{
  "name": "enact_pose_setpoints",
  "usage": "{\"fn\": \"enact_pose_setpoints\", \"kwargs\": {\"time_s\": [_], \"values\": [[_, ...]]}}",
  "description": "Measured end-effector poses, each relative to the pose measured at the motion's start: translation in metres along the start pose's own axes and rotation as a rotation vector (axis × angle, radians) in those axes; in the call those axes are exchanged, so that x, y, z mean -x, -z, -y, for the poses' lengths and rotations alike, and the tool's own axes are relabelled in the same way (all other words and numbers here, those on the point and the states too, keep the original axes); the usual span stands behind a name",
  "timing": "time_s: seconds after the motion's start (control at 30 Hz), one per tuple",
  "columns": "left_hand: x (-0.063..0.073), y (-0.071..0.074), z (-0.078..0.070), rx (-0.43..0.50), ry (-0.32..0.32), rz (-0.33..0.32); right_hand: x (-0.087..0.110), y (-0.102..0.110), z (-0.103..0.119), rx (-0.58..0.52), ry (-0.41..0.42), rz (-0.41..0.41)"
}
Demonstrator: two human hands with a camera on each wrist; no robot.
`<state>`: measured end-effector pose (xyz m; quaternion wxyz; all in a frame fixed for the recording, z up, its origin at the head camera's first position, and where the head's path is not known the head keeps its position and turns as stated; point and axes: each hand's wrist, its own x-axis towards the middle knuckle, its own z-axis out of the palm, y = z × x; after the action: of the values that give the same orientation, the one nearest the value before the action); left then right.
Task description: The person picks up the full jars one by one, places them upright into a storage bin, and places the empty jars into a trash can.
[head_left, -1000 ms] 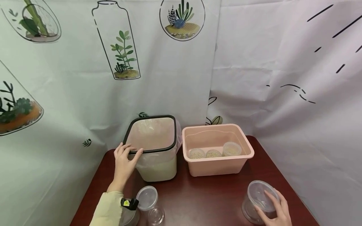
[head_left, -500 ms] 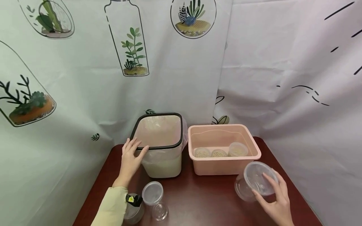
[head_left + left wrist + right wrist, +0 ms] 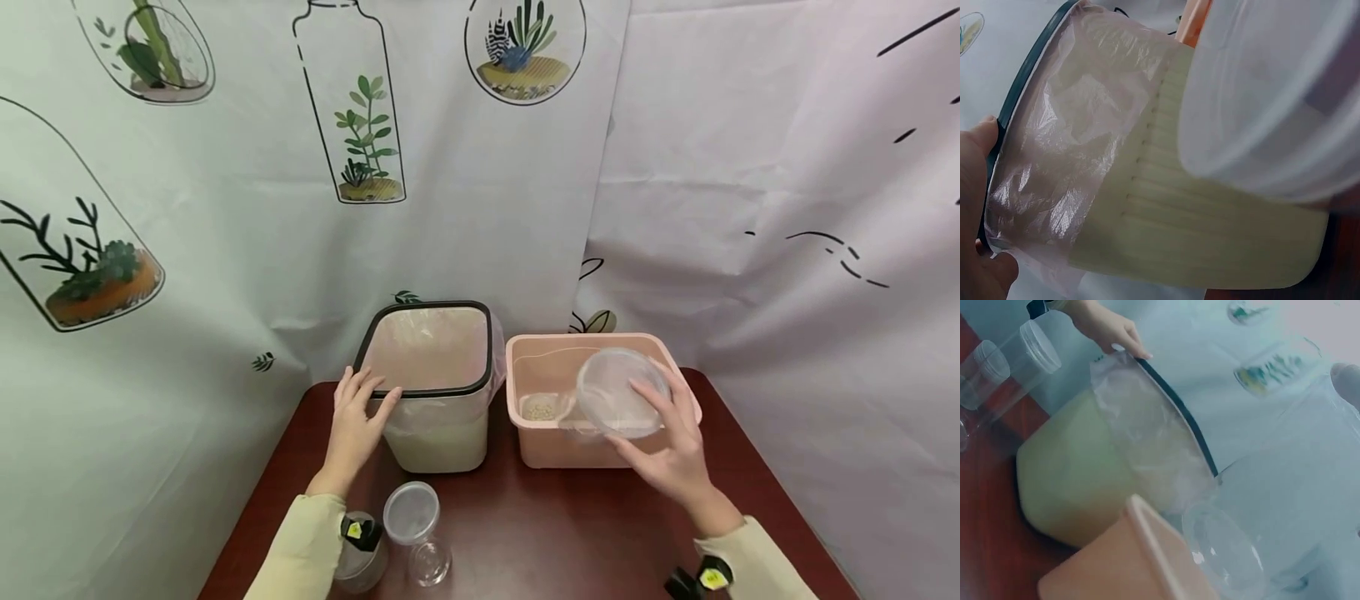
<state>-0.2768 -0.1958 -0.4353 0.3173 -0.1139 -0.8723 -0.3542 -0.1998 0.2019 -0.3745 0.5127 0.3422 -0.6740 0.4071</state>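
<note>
My right hand point(image 3: 671, 454) holds a clear lidded plastic jar point(image 3: 617, 392) by its lid end, tilted over the front rim of the pink tub point(image 3: 517, 358). In the right wrist view, the see-through jar point(image 3: 1285, 469) spans the right side, with one fingertip point(image 3: 1347, 384) on it. My left hand point(image 3: 354, 429) grips the black-rimmed trash bin point(image 3: 438, 446) at its front left corner, fingers on the rim. A thin pinkish liner point(image 3: 1072, 137) folds down outside the bin. Inside the tub, a jar of pale grains point(image 3: 538, 407) shows; the held jar hides others.
Beside my left forearm stand a tall clear jar point(image 3: 412, 512) with a frosted lid and a wider jar point(image 3: 363, 567), partly behind the wrist camera. Everything rests on a dark red table point(image 3: 555, 533). A white cloth with plant drawings point(image 3: 450, 225) hangs close behind.
My right hand has lifted the clear jar off the right side of the table and carried it left and back over the tub. My left hand stays on the bin rim. The view has shifted slightly.
</note>
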Motion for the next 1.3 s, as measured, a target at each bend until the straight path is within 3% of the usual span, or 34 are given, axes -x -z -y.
{"fn": "enact_pose_setpoints", "kwargs": {"time_s": [0.17,0.33,0.83,1.03,1.3], "values": [[0.001,0.001,0.000,-0.025,-0.006,-0.001,-0.024,-0.020,-0.003,-0.062,0.058,0.025],[0.000,0.002,0.001,-0.067,0.002,0.015,-0.042,-0.040,-0.002,-0.077,0.062,0.001],[0.000,0.002,-0.002,-0.091,-0.005,0.021,-0.070,-0.092,-0.006,-0.134,0.088,-0.006],[0.001,0.004,-0.002,-0.091,0.002,0.005,-0.074,-0.111,-0.012,-0.167,0.037,0.036],[0.001,0.000,0.003,-0.077,-0.040,-0.035,-0.061,-0.145,-0.035,-0.178,0.003,0.084]]}}
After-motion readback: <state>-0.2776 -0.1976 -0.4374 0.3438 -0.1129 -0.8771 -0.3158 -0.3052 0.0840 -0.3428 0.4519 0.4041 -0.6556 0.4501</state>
